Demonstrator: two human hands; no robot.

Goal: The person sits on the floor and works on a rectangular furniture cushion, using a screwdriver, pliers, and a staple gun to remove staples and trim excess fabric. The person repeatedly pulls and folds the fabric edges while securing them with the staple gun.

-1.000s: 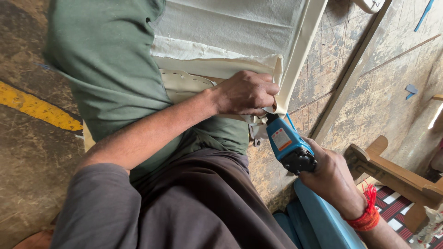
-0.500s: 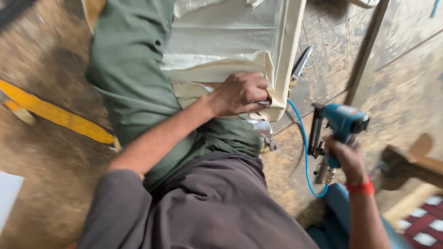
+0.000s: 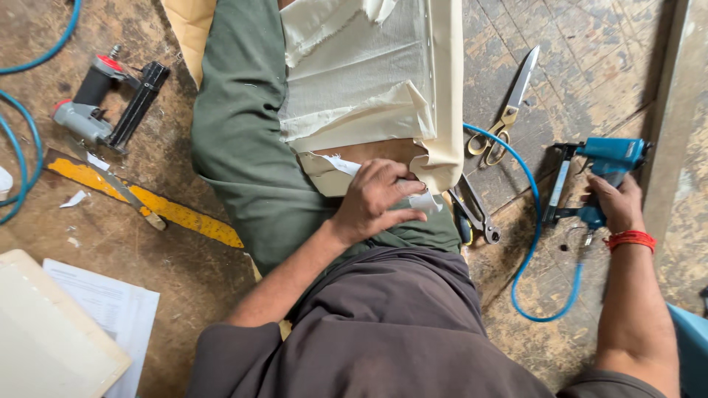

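Floor: worn, stained wooden board floor [image 3: 575, 59] is filling the frame, w/ a yellow painted stripe [image 3: 158, 206] running across the left-centre.
Green fabric: large olive-green cloth piece [image 3: 243, 147] is lying from top centre down to mid-frame, partly under the cream piece.
Cream cover: cream-coloured fabric-covered panel w/ loose folded cloth flaps [image 3: 369, 81] is sitting at top centre, over the green cloth; its lower right corner is touching the left hand.
Left hand: left hand [image 3: 376, 199] is pressing down at frame centre, fingers [image 3: 402, 188] spread & bent, tips pinching the cream fabric edge and a scrap of white paper [image 3: 424, 200] at the corner.
Right hand: right hand [image 3: 616, 206], red thread band at the wrist, is closing round the grip of the blue pneumatic staple gun [image 3: 601, 173] at mid-right; gun is resting on the floor, well apart from the cream panel.
Air hose: thin blue air hose [image 3: 531, 243] is looping from the panel's right edge down to lower right, toward the gun.
Second gun: grey-and-black pneumatic stapler w/ red caps [image 3: 110, 99] is lying at upper left, beside another blue hose [image 3: 29, 147].
Papers: white printed sheets and a pale board [image 3: 66, 332] are lying at lower left.
Scissors: long steel scissors w/ brass-coloured handles [image 3: 509, 110] are lying at upper right, just beside the hose.
Pliers: dark-handled pliers [image 3: 472, 210] are lying just right of the left hand.
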